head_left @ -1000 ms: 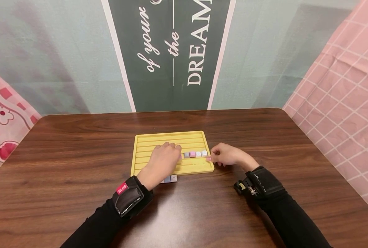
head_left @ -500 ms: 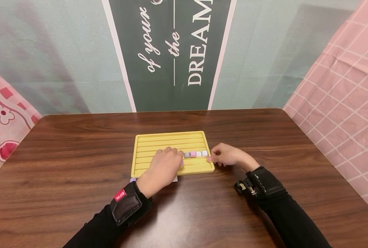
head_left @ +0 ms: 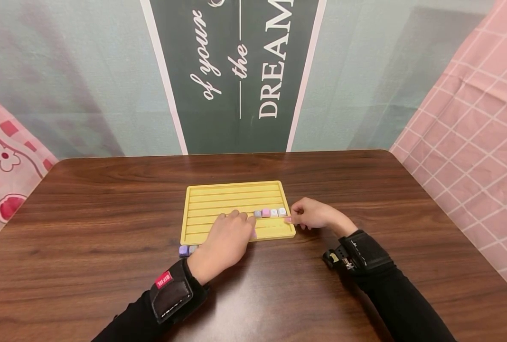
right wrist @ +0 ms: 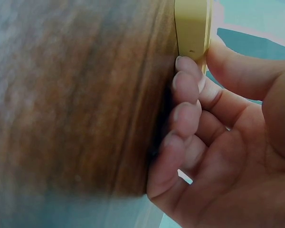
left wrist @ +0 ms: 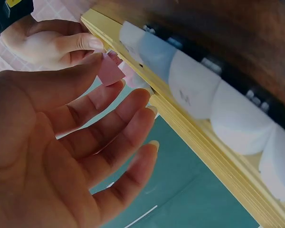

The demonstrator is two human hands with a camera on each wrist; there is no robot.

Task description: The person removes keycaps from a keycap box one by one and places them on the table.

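Note:
My left hand (head_left: 230,240) is over the front part of the yellow ridged tray (head_left: 219,192). In the left wrist view its thumb and index finger pinch a pink keycap (left wrist: 111,71), while the other fingers are loosely bent. My right hand (head_left: 311,213) grips the tray's right edge, thumb on the rim and fingers curled against the side. On the tray stands a short row of keycaps: a grey one (head_left: 258,214), a pink one (head_left: 266,213) and white ones (head_left: 277,212). My left hand hides part of the tray.
Along the tray's front edge lies another row of keycaps, with a purple one (head_left: 183,250) at its left end and white ones (left wrist: 192,85) beside a blue one (left wrist: 156,51). The brown wooden table (head_left: 108,204) surrounds the tray; a printed cloth (head_left: 343,71) hangs behind.
My left hand has moved toward the tray's front edge and slightly right, carrying the pink keycap. The purple keycap at the front left has come into sight. My right hand stays put.

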